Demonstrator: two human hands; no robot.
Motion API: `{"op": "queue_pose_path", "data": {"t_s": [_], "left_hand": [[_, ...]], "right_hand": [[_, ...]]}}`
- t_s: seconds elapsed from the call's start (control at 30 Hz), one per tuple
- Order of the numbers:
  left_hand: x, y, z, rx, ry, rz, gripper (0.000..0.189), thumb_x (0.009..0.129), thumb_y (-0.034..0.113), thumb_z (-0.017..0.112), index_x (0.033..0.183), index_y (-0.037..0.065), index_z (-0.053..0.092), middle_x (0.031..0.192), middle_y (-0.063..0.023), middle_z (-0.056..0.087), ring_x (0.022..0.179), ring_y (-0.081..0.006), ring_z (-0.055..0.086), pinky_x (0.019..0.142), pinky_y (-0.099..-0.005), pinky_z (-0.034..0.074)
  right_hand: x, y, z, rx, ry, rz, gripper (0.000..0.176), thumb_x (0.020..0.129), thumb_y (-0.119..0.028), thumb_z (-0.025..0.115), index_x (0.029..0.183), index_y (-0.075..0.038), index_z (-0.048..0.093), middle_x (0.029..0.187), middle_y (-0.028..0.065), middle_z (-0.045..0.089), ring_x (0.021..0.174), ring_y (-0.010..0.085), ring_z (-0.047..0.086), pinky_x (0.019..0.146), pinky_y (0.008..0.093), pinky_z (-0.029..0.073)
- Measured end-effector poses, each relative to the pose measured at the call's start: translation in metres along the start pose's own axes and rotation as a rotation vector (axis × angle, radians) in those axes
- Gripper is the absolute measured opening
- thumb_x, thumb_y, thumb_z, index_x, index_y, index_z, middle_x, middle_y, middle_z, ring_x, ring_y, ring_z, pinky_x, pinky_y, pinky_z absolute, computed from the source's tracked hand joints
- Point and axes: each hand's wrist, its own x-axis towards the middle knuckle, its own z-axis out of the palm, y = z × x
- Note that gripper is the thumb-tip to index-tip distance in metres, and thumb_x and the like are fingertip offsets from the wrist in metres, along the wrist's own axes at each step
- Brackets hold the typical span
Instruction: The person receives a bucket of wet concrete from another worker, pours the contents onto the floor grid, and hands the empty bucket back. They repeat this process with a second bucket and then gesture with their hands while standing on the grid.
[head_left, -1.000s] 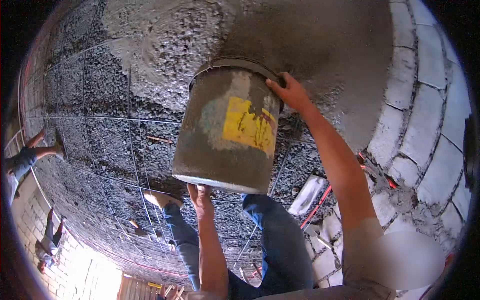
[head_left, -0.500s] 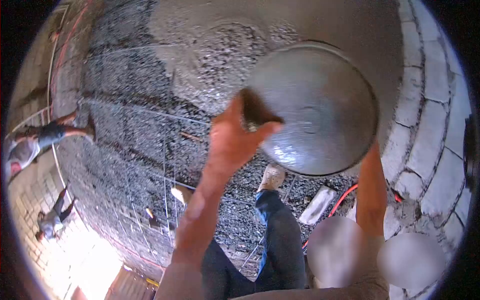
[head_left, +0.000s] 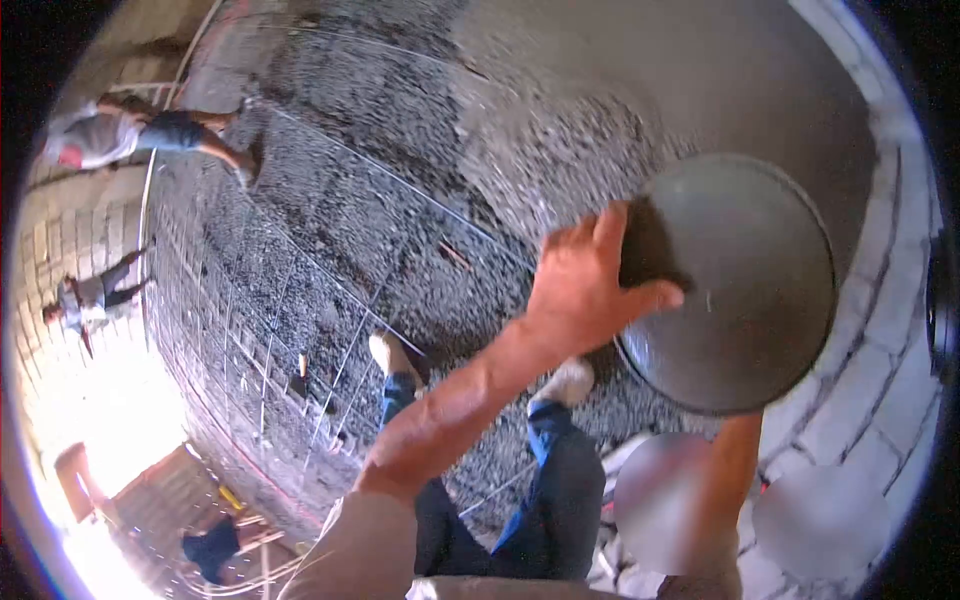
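My left hand: fingers spread, at bucket. My right hand: hidden, grip I cannot tell. Hazard: bucket slipping, from one-sided support.

Spreads underfoot as dark gravel, crossed by thin rods, and turns to smooth grey concrete toward upper right. Meets pale blocks at right. Glares white at lower left (washing out detail), below a block-patterned wall.

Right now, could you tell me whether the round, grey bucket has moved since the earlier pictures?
Yes: the bucket has moved rightward, closer to the curved rows of pale rectangular blocks, and its round base now faces the camera.
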Motion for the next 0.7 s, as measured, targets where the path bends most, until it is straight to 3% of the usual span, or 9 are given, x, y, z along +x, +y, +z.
{"op": "queue_pose_path", "data": {"t_s": [0.13, 0.2, 0.37, 0.47, 0.53, 0.67, 0.7], "left_hand": [[-0.018, -0.007, -0.032, -0.025, 0.046, -0.032, 0.079, 0.058, 0.050, 0.074, 0.110, -0.002, 0.044, 0.095, -0.0198, 0.056, 0.093, -0.0368, 0.054, 0.085, -0.0450, 0.039], [-0.029, -0.012, -0.051, -0.111, 0.019, -0.057, 0.087, 0.058, 0.053, 0.074, 0.114, -0.005, 0.042, 0.102, -0.0234, 0.054, 0.098, -0.0392, 0.052, 0.089, -0.0447, 0.039], [-0.052, -0.039, -0.099, -0.206, 0.107, -0.108, 0.080, 0.059, 0.054, 0.073, 0.106, -0.004, 0.043, 0.095, -0.0247, 0.055, 0.095, -0.0402, 0.053, 0.085, -0.0462, 0.040], [-0.071, -0.074, -0.135, -0.352, 0.083, -0.224, 0.083, 0.060, 0.053, 0.073, 0.110, -0.005, 0.042, 0.100, -0.0262, 0.054, 0.100, -0.0411, 0.052, 0.087, -0.0446, 0.041], [-0.092, -0.109, -0.165, -0.497, 0.040, -0.359, 0.092, 0.063, 0.049, 0.075, 0.124, -0.007, 0.035, 0.113, -0.0287, 0.051, 0.109, -0.0378, 0.049, 0.093, -0.0386, 0.040], [-0.161, -0.200, -0.183, -0.971, 0.221, -0.376, 0.082, 0.070, 0.035, 0.075, 0.126, -0.007, 0.033, 0.126, -0.0224, 0.044, 0.122, -0.0291, 0.038, 0.101, -0.0372, 0.029], [-0.179, -0.216, -0.194, -1.111, 0.271, -0.369, 0.081, 0.073, 0.031, 0.074, 0.129, -0.007, 0.030, 0.131, -0.0199, 0.039, 0.124, -0.0276, 0.034, 0.103, -0.0385, 0.026]], "right_hand": [[-0.019, -0.014, 0.012, -0.028, -0.013, -0.017, 0.069, 0.086, -0.051, 0.048, 0.132, -0.003, 0.036, 0.132, 0.0119, 0.040, 0.120, 0.0278, 0.038, 0.096, 0.0443, 0.032], [-0.027, -0.027, 0.024, -0.049, -0.033, -0.037, 0.068, 0.086, -0.051, 0.048, 0.132, -0.002, 0.036, 0.132, 0.0118, 0.040, 0.119, 0.0274, 0.038, 0.096, 0.0433, 0.032], [-0.047, -0.077, 0.076, -0.130, -0.095, -0.114, 0.067, 0.086, -0.049, 0.049, 0.131, -0.001, 0.036, 0.130, 0.0115, 0.041, 0.118, 0.0264, 0.039, 0.097, 0.0409, 0.032], [-0.060, -0.119, 0.130, -0.198, -0.167, -0.206, 0.066, 0.086, -0.048, 0.050, 0.131, -0.001, 0.037, 0.130, 0.0113, 0.042, 0.118, 0.0258, 0.040, 0.097, 0.0395, 0.032], [-0.072, -0.147, 0.177, -0.258, -0.220, -0.258, 0.066, 0.086, -0.047, 0.050, 0.131, 0.000, 0.037, 0.129, 0.0112, 0.042, 0.117, 0.0254, 0.040, 0.097, 0.0385, 0.032], [-0.119, -0.194, 0.306, -0.373, -0.366, -0.392, 0.065, 0.087, -0.046, 0.051, 0.130, 0.000, 0.037, 0.128, 0.0110, 0.043, 0.116, 0.0246, 0.041, 0.097, 0.0366, 0.032], [-0.128, -0.196, 0.341, -0.366, -0.374, -0.445, 0.053, 0.089, -0.041, 0.049, 0.126, -0.002, 0.044, 0.123, 0.0125, 0.048, 0.113, 0.0241, 0.044, 0.096, 0.0349, 0.032]]}}
